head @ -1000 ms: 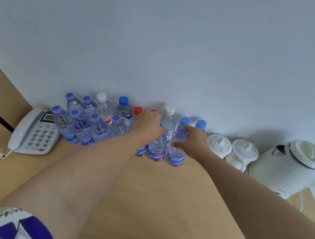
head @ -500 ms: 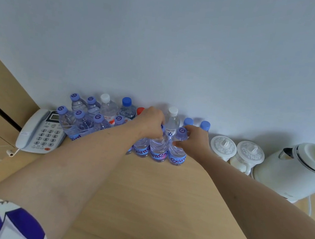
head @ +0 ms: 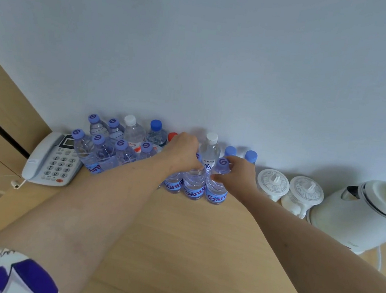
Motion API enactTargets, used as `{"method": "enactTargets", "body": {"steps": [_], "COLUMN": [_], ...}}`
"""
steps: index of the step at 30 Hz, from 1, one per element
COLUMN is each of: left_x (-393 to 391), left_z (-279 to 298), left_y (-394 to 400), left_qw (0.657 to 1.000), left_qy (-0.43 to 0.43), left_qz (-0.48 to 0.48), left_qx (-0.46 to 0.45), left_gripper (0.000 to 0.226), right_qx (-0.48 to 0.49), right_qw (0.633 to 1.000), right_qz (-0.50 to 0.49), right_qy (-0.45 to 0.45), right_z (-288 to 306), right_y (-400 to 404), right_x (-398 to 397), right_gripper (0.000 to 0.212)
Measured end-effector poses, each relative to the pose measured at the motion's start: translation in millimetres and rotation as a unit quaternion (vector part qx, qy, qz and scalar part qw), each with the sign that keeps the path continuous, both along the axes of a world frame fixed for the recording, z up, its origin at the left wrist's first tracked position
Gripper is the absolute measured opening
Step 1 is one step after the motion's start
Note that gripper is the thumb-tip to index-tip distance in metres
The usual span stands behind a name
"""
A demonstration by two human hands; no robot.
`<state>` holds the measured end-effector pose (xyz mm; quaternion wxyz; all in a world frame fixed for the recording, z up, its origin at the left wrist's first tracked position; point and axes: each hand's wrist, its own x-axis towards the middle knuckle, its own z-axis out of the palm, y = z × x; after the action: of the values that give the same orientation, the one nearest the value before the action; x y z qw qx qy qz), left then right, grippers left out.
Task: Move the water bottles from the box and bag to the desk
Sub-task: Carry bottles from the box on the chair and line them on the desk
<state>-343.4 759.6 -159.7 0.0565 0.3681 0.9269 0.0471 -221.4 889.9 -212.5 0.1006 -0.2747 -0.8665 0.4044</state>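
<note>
Several clear water bottles with blue, purple, white and red caps stand in rows against the wall on the wooden desk (head: pixel 200 239). My left hand (head: pixel 182 153) grips the neck of a purple-labelled bottle (head: pixel 193 186) in the front row. Right beside it, my right hand (head: pixel 237 173) holds the neck of another purple-capped bottle (head: pixel 217 190). A third front bottle (head: pixel 172 184) stands left of these, partly behind my left wrist. A taller white-capped bottle (head: pixel 209 151) stands just behind my hands. No box or bag is in view.
A white telephone (head: pixel 51 160) sits at the desk's left edge, next to the left group of bottles (head: pixel 103 154). Two white lidded cups (head: pixel 272 184) (head: pixel 305 195) and a white kettle (head: pixel 361 213) stand to the right. A wooden panel rises at far left.
Both hands have stayed on the two front bottles, which now stand closer to the back row. The view has shifted slightly, with the phone and kettle appearing further right.
</note>
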Motion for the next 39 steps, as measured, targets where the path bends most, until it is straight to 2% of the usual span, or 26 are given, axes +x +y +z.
{"method": "enactTargets", "body": {"steps": [8,12,17,20,22,25,28,34,39], "left_x": [3.6,6.8,8.0,7.8,7.3,6.4,8.1,48.4,131.8], "left_z": [1.0,-2.8,-0.4,6.0,11.0,17.8,20.5,10.2,0.8], "left_y": [-0.1,-3.4,-8.3,-12.1,-15.3,-18.9,-16.7,11.5,61.9], "left_qw": [1.0,1.0,1.0,0.998,0.995,0.99,0.987,0.977,0.944], "left_qy": [-0.014,0.007,-0.003,-0.013,-0.009,0.008,0.007,0.017,-0.01], "left_qz": [0.022,0.022,0.001,-0.01,-0.031,-0.067,-0.083,-0.169,-0.304], "left_qx": [0.002,0.013,0.012,0.056,0.091,0.126,0.136,0.129,0.128], "left_gripper": [0.035,0.035,0.032,0.03,0.036,0.05,0.057,0.063,0.067], "right_qx": [-0.012,-0.015,-0.007,0.001,0.006,0.023,0.045,0.127,0.16], "right_qw": [1.0,0.999,1.0,0.999,0.999,0.997,0.995,0.976,0.939], "right_qz": [-0.019,-0.025,-0.025,-0.04,-0.038,-0.037,-0.075,-0.156,-0.27], "right_qy": [0.014,0.023,0.0,-0.003,-0.018,-0.057,-0.054,-0.08,-0.142], "right_z": [-4.4,-5.2,-0.2,0.6,0.5,4.9,12.9,26.7,27.7], "right_y": [-3.1,-5.8,-11.6,-17.4,-20.8,-25.2,-25.9,-22.6,-27.3], "right_x": [-0.2,2.5,2.6,4.6,6.4,11.0,23.4,88.1,198.3], "right_gripper": [0.032,0.03,0.032,0.031,0.039,0.068,0.079,0.082,0.081]}}
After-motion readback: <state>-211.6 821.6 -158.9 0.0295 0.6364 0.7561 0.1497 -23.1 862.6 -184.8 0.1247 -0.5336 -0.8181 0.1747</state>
